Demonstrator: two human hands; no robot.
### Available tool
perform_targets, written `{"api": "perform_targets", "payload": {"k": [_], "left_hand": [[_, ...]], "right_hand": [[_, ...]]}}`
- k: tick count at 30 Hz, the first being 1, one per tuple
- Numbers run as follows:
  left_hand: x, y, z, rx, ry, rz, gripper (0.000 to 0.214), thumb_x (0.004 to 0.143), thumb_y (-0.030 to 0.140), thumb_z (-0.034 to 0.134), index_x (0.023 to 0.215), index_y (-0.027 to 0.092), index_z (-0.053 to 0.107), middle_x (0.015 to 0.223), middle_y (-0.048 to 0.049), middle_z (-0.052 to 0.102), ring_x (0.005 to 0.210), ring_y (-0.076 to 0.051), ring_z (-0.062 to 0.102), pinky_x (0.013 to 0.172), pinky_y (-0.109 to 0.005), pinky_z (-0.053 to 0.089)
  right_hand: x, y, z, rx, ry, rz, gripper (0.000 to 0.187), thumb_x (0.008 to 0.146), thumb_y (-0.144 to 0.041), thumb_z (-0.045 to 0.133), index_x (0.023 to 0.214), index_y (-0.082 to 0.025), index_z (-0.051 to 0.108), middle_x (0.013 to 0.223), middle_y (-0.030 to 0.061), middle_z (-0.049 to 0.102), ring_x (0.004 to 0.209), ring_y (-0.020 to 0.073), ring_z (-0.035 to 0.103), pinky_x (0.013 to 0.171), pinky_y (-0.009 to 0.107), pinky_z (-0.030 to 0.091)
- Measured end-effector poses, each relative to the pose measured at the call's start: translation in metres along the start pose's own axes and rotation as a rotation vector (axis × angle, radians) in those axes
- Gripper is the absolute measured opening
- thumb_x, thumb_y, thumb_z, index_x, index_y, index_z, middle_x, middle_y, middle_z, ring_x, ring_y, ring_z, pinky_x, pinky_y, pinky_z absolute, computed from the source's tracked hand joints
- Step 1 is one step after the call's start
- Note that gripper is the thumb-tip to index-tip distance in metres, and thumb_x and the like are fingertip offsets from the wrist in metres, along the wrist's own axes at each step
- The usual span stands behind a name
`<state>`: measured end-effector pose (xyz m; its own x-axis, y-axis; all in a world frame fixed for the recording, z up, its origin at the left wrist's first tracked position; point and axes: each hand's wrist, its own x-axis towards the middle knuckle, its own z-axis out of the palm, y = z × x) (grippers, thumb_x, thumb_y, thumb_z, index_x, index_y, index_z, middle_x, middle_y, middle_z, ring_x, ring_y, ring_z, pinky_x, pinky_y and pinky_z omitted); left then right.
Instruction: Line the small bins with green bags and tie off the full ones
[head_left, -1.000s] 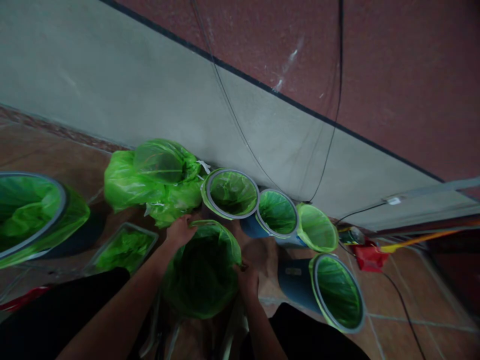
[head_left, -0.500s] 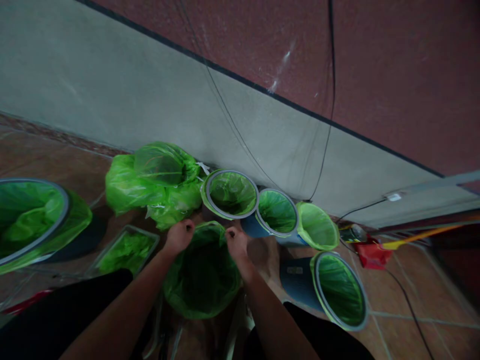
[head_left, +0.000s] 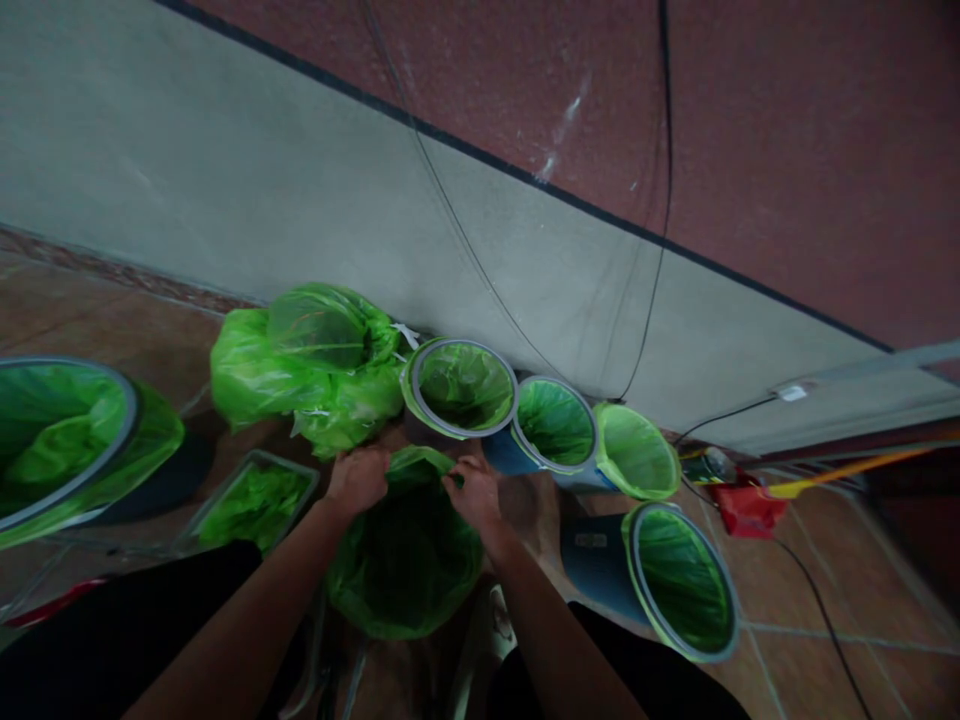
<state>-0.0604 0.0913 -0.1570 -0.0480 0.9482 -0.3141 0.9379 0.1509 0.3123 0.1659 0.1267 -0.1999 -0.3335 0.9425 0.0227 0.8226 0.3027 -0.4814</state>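
Note:
Between my forearms stands a trash can lined with a green bag, its mouth facing up toward me and its inside dark. The bag is folded outward over the rim all round. My left hand grips the bag's edge at the far left of the rim. On the far right of the rim, my right hand pinches the same edge between thumb and fingers. The stretch of bag between the two hands is slightly raised.
Filled green bags lie against the wall. Lined bins stand along it, with a blue bin at the right and a large bin at the left. A rectangular tub holds green bags. A red dustpan and cables lie at the right.
Both hands have shifted slightly along the rim and turned, their fingers now over the bag's edge. The bins and filled bags have stayed put.

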Motion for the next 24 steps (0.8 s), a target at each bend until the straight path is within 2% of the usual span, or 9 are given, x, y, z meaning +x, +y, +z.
{"api": "perform_targets", "payload": {"k": [2,4,6,9,16,21,24], "left_hand": [[0.004,0.003,-0.008,-0.026,-0.023,-0.034,0.025,0.077,0.01,0.051,0.086,0.018,0.073,0.103,-0.0116,0.074,0.1,-0.03,0.067,0.087,-0.042,0.048],[0.01,0.006,-0.015,-0.063,-0.041,-0.06,0.023,0.081,0.019,0.052,0.085,0.02,0.074,0.103,-0.0088,0.074,0.097,-0.027,0.069,0.082,-0.037,0.049],[0.018,0.01,-0.019,-0.09,-0.008,-0.102,0.029,0.089,0.031,0.047,0.088,0.019,0.074,0.098,-0.0094,0.075,0.091,-0.024,0.07,0.078,-0.032,0.049],[0.027,0.017,-0.014,-0.116,0.072,-0.165,0.044,0.096,0.04,0.037,0.091,0.015,0.073,0.096,-0.0125,0.075,0.091,-0.023,0.07,0.079,-0.029,0.048],[0.032,0.017,0.009,-0.205,0.083,-0.172,0.036,0.097,0.029,0.038,0.105,0.018,0.071,0.107,-0.01,0.076,0.096,-0.021,0.07,0.082,-0.028,0.048],[0.028,0.008,0.018,-0.15,0.022,-0.038,0.031,0.09,0.025,0.052,0.116,0.024,0.07,0.116,-0.0069,0.074,0.106,-0.02,0.067,0.094,-0.029,0.047],[0.024,0.007,0.022,-0.071,-0.011,-0.031,0.033,0.09,0.025,0.05,0.117,0.024,0.069,0.117,-0.0089,0.073,0.108,-0.023,0.067,0.095,-0.032,0.047]], "right_hand": [[0.004,0.002,-0.002,0.078,0.052,0.07,0.023,0.09,-0.032,0.058,0.076,-0.018,0.07,0.093,0.0082,0.07,0.095,0.019,0.063,0.09,0.029,0.044],[0.011,0.004,-0.003,0.138,0.101,0.154,0.035,0.096,-0.033,0.047,0.073,-0.018,0.069,0.083,0.0076,0.07,0.085,0.0175,0.064,0.082,0.027,0.046],[0.019,0.005,-0.001,0.175,0.13,0.205,0.036,0.096,-0.035,0.046,0.075,-0.018,0.069,0.079,0.0066,0.07,0.078,0.0172,0.064,0.076,0.027,0.046],[0.031,0.001,0.007,0.245,0.124,0.219,0.024,0.091,-0.033,0.054,0.083,-0.019,0.071,0.086,0.0058,0.073,0.078,0.0169,0.065,0.075,0.026,0.047],[0.03,0.003,0.026,0.315,0.018,0.208,0.012,0.084,-0.027,0.063,0.09,-0.023,0.073,0.092,0.0034,0.076,0.085,0.017,0.069,0.08,0.026,0.05],[0.024,0.012,0.027,0.16,-0.052,0.126,0.019,0.082,-0.021,0.067,0.1,-0.022,0.073,0.102,0.0053,0.075,0.096,0.0195,0.067,0.09,0.029,0.049],[0.023,0.013,0.026,0.061,-0.085,0.071,0.022,0.084,-0.019,0.064,0.104,-0.023,0.072,0.106,0.0059,0.074,0.1,0.0205,0.065,0.092,0.031,0.047]]}}
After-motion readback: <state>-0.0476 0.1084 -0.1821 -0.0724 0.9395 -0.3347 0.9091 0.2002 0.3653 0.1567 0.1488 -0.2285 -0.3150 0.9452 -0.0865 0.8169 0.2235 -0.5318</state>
